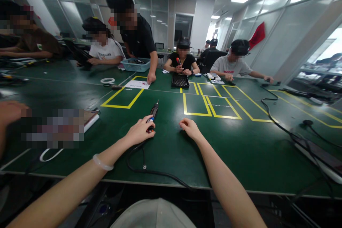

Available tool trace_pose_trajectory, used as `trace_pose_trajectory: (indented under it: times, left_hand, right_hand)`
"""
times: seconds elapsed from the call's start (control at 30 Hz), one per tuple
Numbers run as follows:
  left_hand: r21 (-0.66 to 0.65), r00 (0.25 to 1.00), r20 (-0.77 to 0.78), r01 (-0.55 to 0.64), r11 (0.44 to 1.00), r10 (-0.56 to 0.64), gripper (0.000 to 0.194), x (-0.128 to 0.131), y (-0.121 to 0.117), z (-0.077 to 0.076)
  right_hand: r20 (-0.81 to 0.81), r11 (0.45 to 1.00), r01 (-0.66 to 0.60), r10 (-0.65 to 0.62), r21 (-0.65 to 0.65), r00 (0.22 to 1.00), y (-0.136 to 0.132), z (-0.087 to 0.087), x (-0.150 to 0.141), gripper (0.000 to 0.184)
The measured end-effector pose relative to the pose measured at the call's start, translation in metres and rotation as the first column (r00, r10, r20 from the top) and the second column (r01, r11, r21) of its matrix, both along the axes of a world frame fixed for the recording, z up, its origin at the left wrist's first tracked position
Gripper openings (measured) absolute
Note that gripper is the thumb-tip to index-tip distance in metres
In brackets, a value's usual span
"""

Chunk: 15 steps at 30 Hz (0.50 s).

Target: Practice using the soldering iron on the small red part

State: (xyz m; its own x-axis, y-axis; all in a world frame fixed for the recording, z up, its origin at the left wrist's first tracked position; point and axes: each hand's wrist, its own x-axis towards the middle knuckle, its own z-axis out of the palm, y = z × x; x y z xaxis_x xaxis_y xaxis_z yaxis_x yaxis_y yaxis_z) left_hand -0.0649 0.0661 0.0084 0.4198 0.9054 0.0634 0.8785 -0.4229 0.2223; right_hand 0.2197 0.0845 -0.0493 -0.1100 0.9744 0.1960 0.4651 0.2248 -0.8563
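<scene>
A black electric screwdriver (154,110) with a blue band lies along the table, its bit pointing away from me. My left hand (141,128) is closed around its rear part, and a pale bracelet sits on that wrist. From the tool's back end a black cord (160,175) loops toward the table's front edge. To the right, apart from the screwdriver, my right hand (189,128) rests low over the table with curled fingers pressed together. Whether anything is between them is hidden.
Yellow tape rectangles (197,114) mark the green table (165,149). Black cables (283,124) run along the right side. A white card (137,84), a blue basket (135,66) and a black tray (180,81) are near co-workers opposite. Another person's hand (13,112) shows at left.
</scene>
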Motion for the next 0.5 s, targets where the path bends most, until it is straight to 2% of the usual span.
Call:
trace_pose_trajectory:
  times: [0.17,0.33,0.43,0.5]
  left_hand:
    - [-0.038,0.994,-0.088,-0.07,0.997,0.066,0.039,-0.071,0.013,0.001]
    - [0.009,0.985,-0.144,-0.098,0.995,0.098,0.04,-0.139,0.031,0.002]
    - [0.026,0.985,-0.156,-0.076,0.997,0.079,0.038,-0.164,0.036,0.006]
    - [0.071,0.971,-0.155,-0.171,0.983,0.18,0.039,-0.172,0.035,0.01]
  right_hand:
    - [0.034,1.0,-0.006,0.005,0.009,0.999,-0.004,0.002,-0.003,0.014]
    - [0.069,1.0,-0.024,0.023,0.014,0.997,-0.007,0.006,-0.005,0.015]
    - [0.083,1.0,-0.021,0.02,0.017,0.996,-0.008,0.007,-0.005,0.014]
    - [0.084,1.0,-0.022,0.02,0.019,0.996,-0.008,0.007,-0.005,0.014]
